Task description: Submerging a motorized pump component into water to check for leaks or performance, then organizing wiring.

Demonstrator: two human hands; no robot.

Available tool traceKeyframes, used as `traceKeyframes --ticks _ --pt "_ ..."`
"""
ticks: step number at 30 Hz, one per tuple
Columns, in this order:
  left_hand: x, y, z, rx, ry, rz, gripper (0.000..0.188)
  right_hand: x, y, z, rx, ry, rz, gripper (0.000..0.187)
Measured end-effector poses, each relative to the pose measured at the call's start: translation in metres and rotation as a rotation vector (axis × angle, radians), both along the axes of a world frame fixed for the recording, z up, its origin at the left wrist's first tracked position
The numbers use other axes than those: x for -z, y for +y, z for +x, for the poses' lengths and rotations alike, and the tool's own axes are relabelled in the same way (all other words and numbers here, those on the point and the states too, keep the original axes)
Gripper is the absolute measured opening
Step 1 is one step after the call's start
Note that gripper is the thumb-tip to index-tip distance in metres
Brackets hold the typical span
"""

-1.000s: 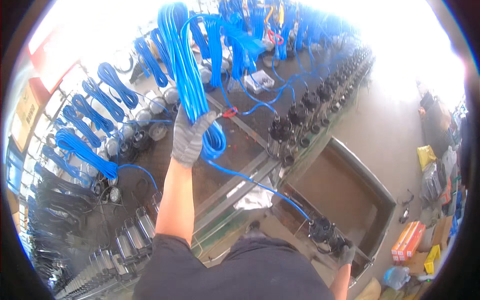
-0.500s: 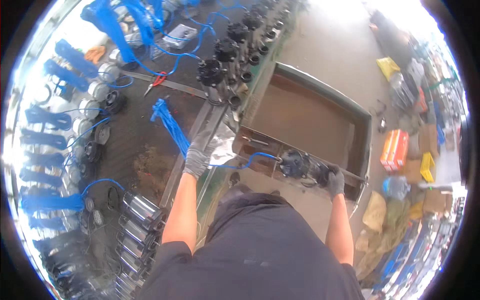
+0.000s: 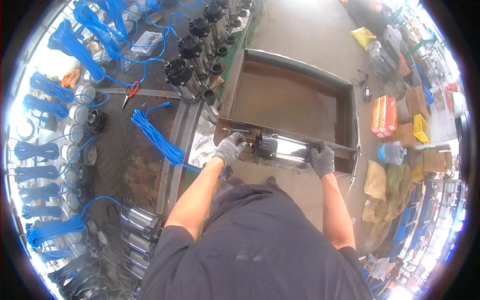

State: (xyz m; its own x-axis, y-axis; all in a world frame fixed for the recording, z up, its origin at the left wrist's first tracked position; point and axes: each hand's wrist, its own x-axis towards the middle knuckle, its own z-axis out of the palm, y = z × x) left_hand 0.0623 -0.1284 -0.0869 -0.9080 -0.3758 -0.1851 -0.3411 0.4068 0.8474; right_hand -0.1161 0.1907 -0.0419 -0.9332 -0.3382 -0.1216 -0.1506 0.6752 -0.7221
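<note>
A steel-and-black submersible pump [image 3: 286, 148] lies on its side across the near ledge of a water-filled metal tank. My right hand [image 3: 322, 159], in a grey glove, is closed around its black right end. My left hand [image 3: 231, 149], gloved too, is curled at the pump's left end, on the blue cable where it meets the black cap; the fingers hide most of the cable there. From behind my left forearm that cable leads to a tied blue cable coil [image 3: 157, 138] lying on the workbench.
The tank [image 3: 300, 64] holds brownish water. Upright pumps [image 3: 187, 82] line the bench's far edge, and more lie at the lower left [image 3: 140, 222]. Red-handled pliers [image 3: 131, 94] and several blue coils rest on the bench [image 3: 115, 150]. Boxes [image 3: 384, 116] and a water bottle [image 3: 391, 152] stand right.
My left hand has let go of the cable coil, now on the bench, and moved right to the pump's cable end. The pump has shifted slightly left, its steel body now showing.
</note>
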Motion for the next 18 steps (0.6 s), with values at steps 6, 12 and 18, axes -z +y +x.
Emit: traceKeyframes --ticks 6,12,18 --pt "0.045 0.009 0.0 -0.082 -0.157 -0.168 0.022 -0.018 -0.028 0.02 0.047 -0.177 -0.094 0.019" --pt "0.027 0.021 0.004 -0.068 -0.063 -0.431 0.025 -0.03 -0.024 0.022 0.055 -0.297 -0.065 0.025" --pt "-0.013 0.046 0.003 -0.101 -0.101 -0.067 0.05 0.0 0.018 0.036 0.095 0.127 -0.208 0.037"
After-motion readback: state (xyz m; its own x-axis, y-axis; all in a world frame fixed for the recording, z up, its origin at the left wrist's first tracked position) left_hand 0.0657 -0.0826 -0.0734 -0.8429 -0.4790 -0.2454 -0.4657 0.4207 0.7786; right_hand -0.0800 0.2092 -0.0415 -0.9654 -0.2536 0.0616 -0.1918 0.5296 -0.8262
